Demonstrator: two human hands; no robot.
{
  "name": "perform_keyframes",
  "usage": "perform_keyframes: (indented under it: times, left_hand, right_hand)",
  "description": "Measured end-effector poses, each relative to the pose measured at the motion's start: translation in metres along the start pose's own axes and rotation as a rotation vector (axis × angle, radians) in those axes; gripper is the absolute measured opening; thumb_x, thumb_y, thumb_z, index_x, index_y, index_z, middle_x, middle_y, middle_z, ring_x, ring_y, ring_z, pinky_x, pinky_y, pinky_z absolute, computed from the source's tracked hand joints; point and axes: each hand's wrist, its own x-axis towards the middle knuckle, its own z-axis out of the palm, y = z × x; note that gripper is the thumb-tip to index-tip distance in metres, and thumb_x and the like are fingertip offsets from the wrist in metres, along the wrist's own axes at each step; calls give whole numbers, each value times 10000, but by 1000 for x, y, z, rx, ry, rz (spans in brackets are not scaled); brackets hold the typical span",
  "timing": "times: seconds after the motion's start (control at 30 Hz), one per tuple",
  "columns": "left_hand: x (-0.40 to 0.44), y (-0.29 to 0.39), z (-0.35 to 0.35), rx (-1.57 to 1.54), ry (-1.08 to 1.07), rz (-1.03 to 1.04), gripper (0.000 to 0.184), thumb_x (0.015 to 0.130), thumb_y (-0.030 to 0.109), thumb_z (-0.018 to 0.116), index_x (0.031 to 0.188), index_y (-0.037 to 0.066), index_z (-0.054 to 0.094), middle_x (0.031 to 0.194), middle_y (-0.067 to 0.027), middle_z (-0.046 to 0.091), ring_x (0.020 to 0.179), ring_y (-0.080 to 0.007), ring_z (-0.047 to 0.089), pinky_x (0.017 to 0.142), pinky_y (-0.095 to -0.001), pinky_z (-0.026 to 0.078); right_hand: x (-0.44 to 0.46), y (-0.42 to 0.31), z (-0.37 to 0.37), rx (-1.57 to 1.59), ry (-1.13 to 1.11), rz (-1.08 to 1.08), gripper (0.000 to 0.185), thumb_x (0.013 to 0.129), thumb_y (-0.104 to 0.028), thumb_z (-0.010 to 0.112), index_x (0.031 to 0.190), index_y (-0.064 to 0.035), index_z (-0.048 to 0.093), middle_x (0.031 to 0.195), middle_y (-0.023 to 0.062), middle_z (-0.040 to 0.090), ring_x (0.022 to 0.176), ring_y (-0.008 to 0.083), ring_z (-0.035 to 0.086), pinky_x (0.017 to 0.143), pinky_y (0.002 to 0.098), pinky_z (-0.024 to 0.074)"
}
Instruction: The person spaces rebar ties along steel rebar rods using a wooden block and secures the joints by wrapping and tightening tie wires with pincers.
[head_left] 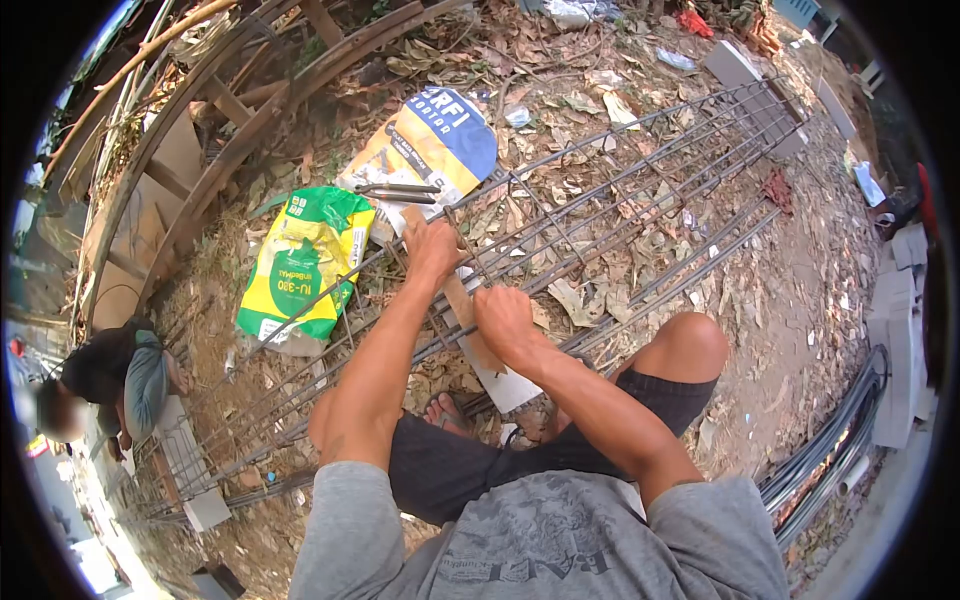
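A long rebar cage (580, 205) of thin bars and ties runs from lower left to upper right in front of me. My left hand (432, 250) is closed at a tie on the cage, over a wooden strip (460, 305) that slants beneath it. To its right and slightly lower, my right hand (503, 318) is curled in a fist beside the strip; what lies inside the fingers is hidden. Pliers-like tool handles (398, 193) lie beyond my left hand on a blue and yellow mortar bag (440, 145). Below the strip shows a pale block (508, 390).
A green and yellow bag (305, 265) lies left of the cage. Grey blocks (750, 90) stand under its far end. A co-worker (110, 375) crouches at the left edge. Curved wooden frames (190, 190) fill the upper left; black cables (840, 440) coil at right.
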Motion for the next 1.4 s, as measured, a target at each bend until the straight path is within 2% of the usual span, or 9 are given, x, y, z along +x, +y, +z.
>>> perform_keyframes:
  times: [0.3,0.5,0.6,0.8,0.97,1.07,1.23,1.27,1.4]
  left_hand:
    - [13,-24,16,-289,85,-3,187,852,235,775,956,80,784,875,-248,722,895,-450,710,786,-536,548]
    - [9,-34,10,-306,47,69,134,905,137,712,966,18,703,881,-230,728,879,-423,710,767,-489,540]
    - [14,-43,24,-544,123,148,179,895,167,747,1000,44,671,800,-230,692,815,-407,694,734,-491,527]
    - [20,-30,-3,-841,19,-10,295,827,113,736,1096,73,622,813,-51,585,760,-165,569,699,-330,488]
    - [13,-7,-48,-631,-11,203,297,833,133,667,1120,65,634,700,-112,629,672,-249,608,656,-414,476]
    - [18,-3,-65,-599,-72,156,313,845,178,648,1140,72,657,756,-136,664,713,-287,630,678,-443,484]
    - [20,20,-73,-552,-118,42,387,839,205,613,1185,62,715,1018,-245,743,1008,-391,715,909,-480,540]
    - [17,25,-76,-582,-113,5,386,837,189,613,1179,52,728,1049,-254,744,1029,-397,719,929,-473,548]
    - [24,-11,-23,-870,207,-205,414,941,333,539,1131,21,733,999,-225,741,965,-339,713,876,-438,543]
  right_hand:
    - [-6,6,-21,-34,-105,-14,225,958,-123,567,1078,-69,749,834,158,768,800,349,772,634,442,597]
    - [-14,7,-47,99,-110,57,203,970,-115,550,1054,-48,722,884,174,764,842,373,762,699,476,602]
    - [-2,15,-7,55,-86,-30,187,937,-85,579,1000,-24,744,844,203,756,803,381,762,703,486,609]
    - [20,-7,-2,142,-73,12,156,890,-64,617,908,-15,764,876,258,749,844,402,765,728,482,618]
    - [30,-12,14,218,113,13,175,914,-112,622,964,7,739,852,266,743,792,438,746,748,512,603]
    - [36,-20,-5,410,139,112,268,948,-228,620,1004,17,716,830,292,716,795,486,711,768,559,564]
    - [70,-24,31,759,127,133,374,933,-308,646,1007,55,690,824,357,650,862,518,662,733,567,487]
    - [74,-34,29,739,215,154,358,919,-282,655,927,75,687,815,352,655,869,522,667,713,539,497]
    - [127,-12,54,1162,180,171,327,963,-295,635,1054,16,677,838,182,636,821,337,632,704,419,498]
